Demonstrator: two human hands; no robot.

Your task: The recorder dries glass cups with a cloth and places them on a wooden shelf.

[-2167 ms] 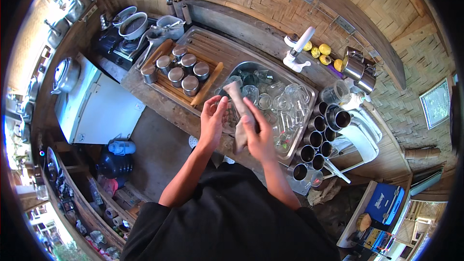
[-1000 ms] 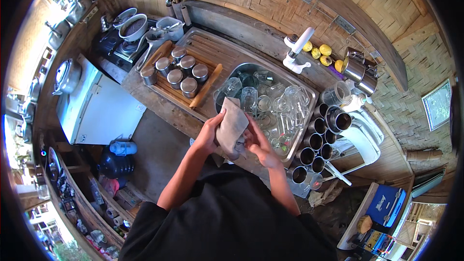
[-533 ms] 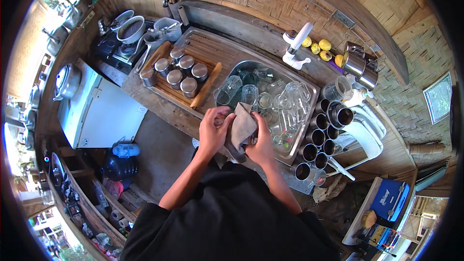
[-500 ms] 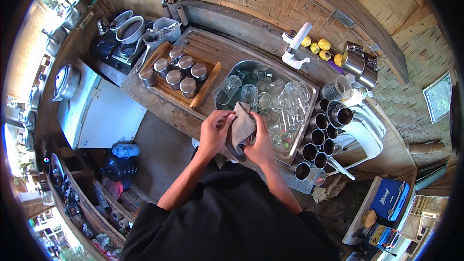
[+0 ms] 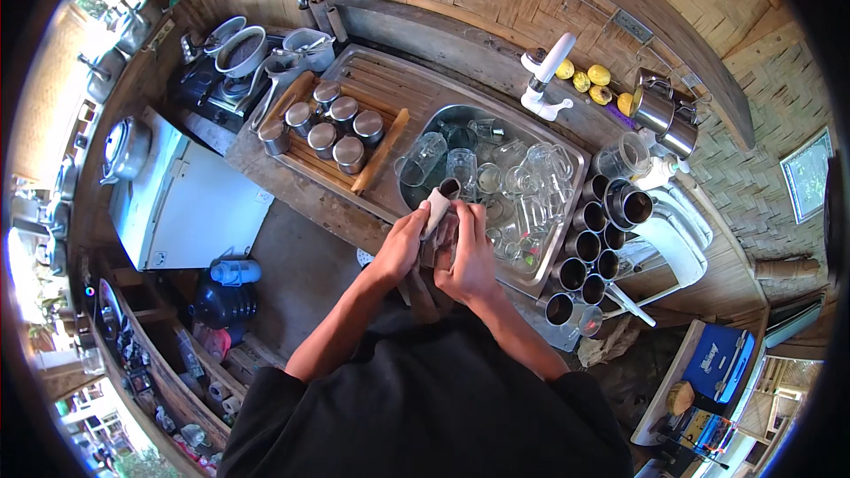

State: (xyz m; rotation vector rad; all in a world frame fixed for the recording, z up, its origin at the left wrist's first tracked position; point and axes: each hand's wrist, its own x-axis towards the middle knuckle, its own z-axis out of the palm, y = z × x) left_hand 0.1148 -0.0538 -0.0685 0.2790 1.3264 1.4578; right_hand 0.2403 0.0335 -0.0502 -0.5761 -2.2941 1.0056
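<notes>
Both my hands are closed together in front of the sink, over its near edge. My left hand (image 5: 403,243) grips a pale beige cloth (image 5: 435,211), bunched along the side of a small cup. The cup (image 5: 451,188) shows a dark round opening at its far end; the rest is mostly covered by cloth and fingers. My right hand (image 5: 467,257) is wrapped round the cup's other side. Just beyond them, the metal sink (image 5: 571,204) holds many clear glass mugs (image 5: 461,165), piled on their sides and upright.
To the left, a wooden rack (image 5: 381,155) carries several metal cups (image 5: 349,154) turned bottom up. Several dark-mouthed metal cups (image 5: 572,274) cluster right of the sink. A white tap (image 5: 547,80) stands behind it, beside yellow fruit (image 5: 599,75). A white fridge (image 5: 199,204) is at left.
The cloth, earlier spread over the top between my hands, is now bunched at the side, and the cup's dark opening shows. My right hand's fingers have come round toward the left.
</notes>
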